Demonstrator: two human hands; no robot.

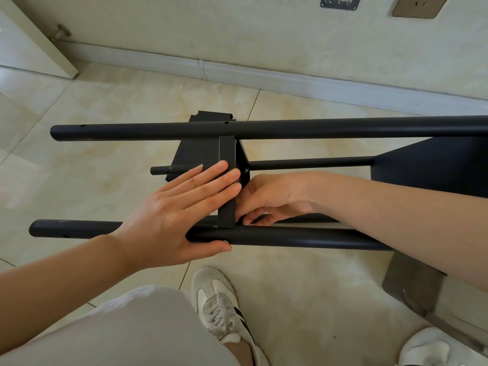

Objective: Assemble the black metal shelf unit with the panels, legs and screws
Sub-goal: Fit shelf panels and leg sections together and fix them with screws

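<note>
The black shelf unit lies on its side on the tiled floor. Its far leg (264, 129) and near leg (303, 240) run left to right, with a third leg (311, 163) lower between them. A black panel (226, 180) stands edge-on between the legs. My left hand (179, 210) lies flat with straight fingers against the panel's left face, thumb under the near leg. My right hand (272, 198) reaches behind the panel's right side, fingers curled at the joint with the near leg; what they pinch is hidden. A screw (246, 170) shows on the panel's flange. Another panel (427, 165) is fixed at the right.
The wall and baseboard (290, 80) run close behind the unit. A white door (31, 48) stands at the far left. My shoes (221, 307) and knee are just below the near leg. A grey object (412, 286) sits at the lower right.
</note>
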